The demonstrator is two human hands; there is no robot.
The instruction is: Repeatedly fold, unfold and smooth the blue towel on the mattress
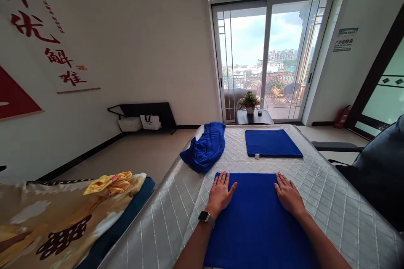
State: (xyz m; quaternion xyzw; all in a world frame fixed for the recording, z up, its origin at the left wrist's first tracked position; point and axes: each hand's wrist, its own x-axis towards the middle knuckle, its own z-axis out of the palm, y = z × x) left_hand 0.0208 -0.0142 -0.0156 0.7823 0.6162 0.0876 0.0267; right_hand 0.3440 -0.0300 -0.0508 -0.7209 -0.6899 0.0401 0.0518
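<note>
A flat blue cloth lies spread on the quilted silver mattress right in front of me. My left hand rests flat on its far left corner, fingers stretched out, a watch on the wrist. On the far right corner lies my right hand, palm down with the fingers extended. Beyond them, a neatly folded blue cloth with a small white tag lies flat. A crumpled blue cloth is heaped at the mattress's far left edge.
To the left is a bed with a patterned cover and a yellow cloth. A black chair stands at the right edge. Past the mattress, a small table holds a potted plant before glass sliding doors.
</note>
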